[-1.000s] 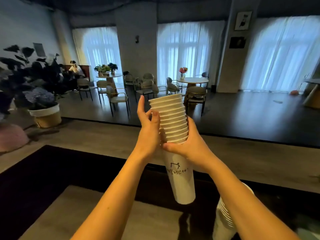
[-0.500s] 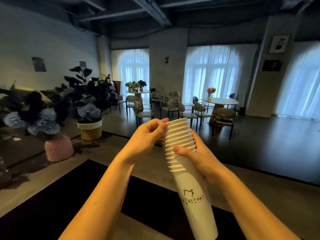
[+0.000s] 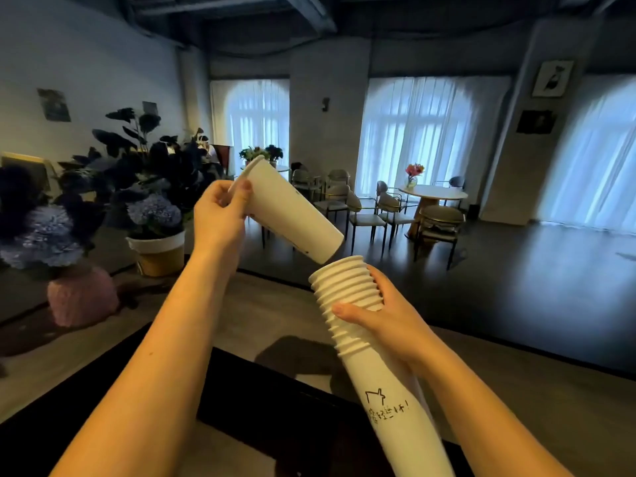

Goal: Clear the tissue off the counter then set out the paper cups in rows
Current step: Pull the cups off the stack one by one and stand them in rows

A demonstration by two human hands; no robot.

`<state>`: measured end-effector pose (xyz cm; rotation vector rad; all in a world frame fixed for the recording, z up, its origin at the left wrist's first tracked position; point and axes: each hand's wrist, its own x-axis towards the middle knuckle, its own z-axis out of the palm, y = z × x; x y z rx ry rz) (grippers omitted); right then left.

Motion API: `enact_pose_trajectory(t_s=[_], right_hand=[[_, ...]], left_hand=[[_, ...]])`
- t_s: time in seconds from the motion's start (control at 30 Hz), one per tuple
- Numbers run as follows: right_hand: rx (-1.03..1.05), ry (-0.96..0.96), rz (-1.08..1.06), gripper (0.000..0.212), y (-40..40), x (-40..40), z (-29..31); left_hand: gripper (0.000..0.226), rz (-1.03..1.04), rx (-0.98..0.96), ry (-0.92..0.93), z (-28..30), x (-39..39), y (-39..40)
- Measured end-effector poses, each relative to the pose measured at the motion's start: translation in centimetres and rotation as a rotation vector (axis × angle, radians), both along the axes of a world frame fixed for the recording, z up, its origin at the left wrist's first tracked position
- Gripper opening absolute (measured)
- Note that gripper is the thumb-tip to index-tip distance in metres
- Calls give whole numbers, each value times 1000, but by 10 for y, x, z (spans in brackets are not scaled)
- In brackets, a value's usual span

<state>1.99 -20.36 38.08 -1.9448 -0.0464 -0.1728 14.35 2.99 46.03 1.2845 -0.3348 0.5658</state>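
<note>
Head view shows the left hand (image 3: 220,218) closed around a single paper cup (image 3: 292,216) near its rim, thumb on the near wall; the cup is tilted, its mouth up and to that hand's outer side, its base pointing down toward the other hand. Just below that base, apart from it by a small gap, sits the top rim of the stack of cups (image 3: 371,342), which the right hand (image 3: 385,321) grips about its ribbed upper part, thumb across the front. The stack slants down past the right wrist, over the bench (image 3: 113,342), with black lettering on its lowest cup.
</note>
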Motion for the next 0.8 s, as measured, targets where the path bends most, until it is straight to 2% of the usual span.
enact_pose_trajectory(t_s=[0.07,0.13,0.2,0.27,0.47,0.7,0.8], right_hand=[[5,19,-32,109,-4,10,-1],[27,44,-51,111,-4,23,-3],[55,70,-61,111,-2,36,-6],[72,91,-65,112,1,50,-8],[36,93,-60,110,-3,87,-18],[66,88,-96,98,-10,117,-34],[66,98,-98,99,-13,123,-41]], left_hand=[[9,138,124,-38,-9,29,-1],[14,222,337,5,-33,56,-7],[17,272,541,1,-63,77,-14],[16,270,642,9,-90,93,-20],[14,295,778,94,-143,144,-29],[11,241,808,43,-142,182,-45],[25,236,784,56,-146,187,-46]])
